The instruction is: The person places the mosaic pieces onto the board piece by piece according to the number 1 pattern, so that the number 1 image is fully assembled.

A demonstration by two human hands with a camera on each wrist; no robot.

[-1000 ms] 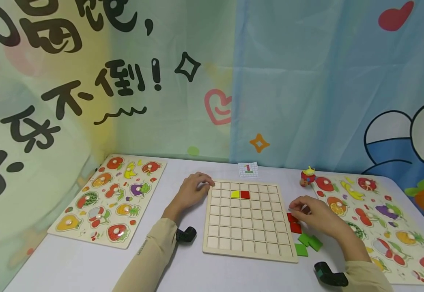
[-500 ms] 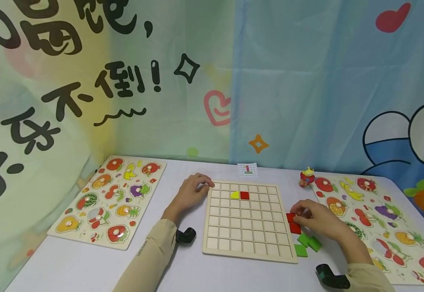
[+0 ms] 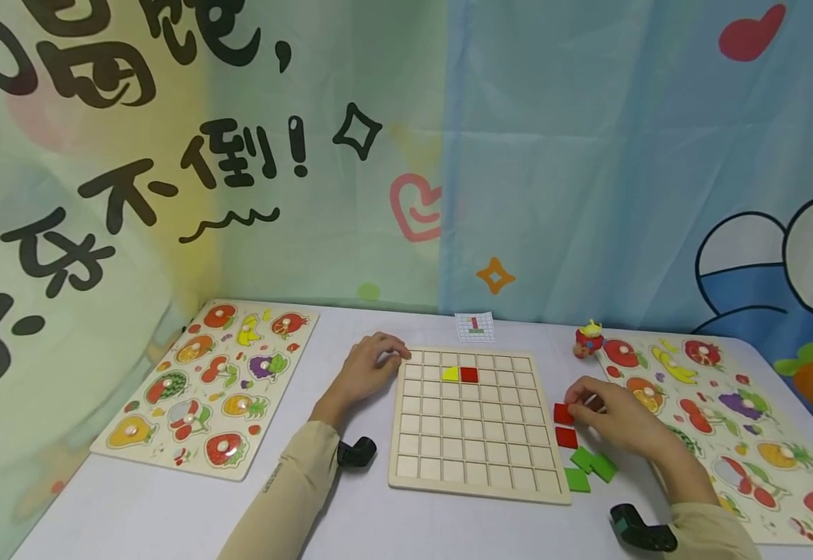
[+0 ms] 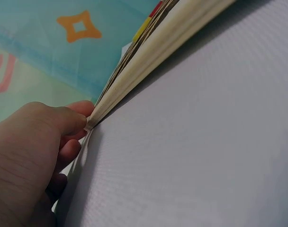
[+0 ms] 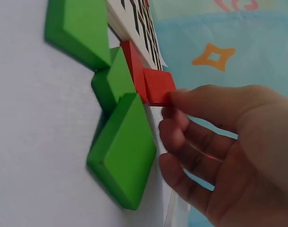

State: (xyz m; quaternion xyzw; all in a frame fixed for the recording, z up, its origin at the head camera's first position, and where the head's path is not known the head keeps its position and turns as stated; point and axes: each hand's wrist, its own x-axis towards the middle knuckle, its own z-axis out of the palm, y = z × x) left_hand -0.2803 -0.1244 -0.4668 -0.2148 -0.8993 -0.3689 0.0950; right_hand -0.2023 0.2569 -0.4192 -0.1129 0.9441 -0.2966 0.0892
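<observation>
Just right of the grid board [image 3: 474, 428], the right hand [image 3: 616, 414] pinches a red tile [image 3: 562, 414] between thumb and fingers; a second red tile [image 3: 566, 438] and green tiles [image 3: 577, 480] also lie right of the board. The left hand [image 3: 366, 365] clamps the board's far left corner with its fingers.

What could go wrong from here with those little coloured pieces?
The right hand pinches a red square near its edge, so it might slip. Green pieces lie close by, so that hand could perhaps nudge them. The left hand grips the board only at one corner, so a bump might shift it.
</observation>
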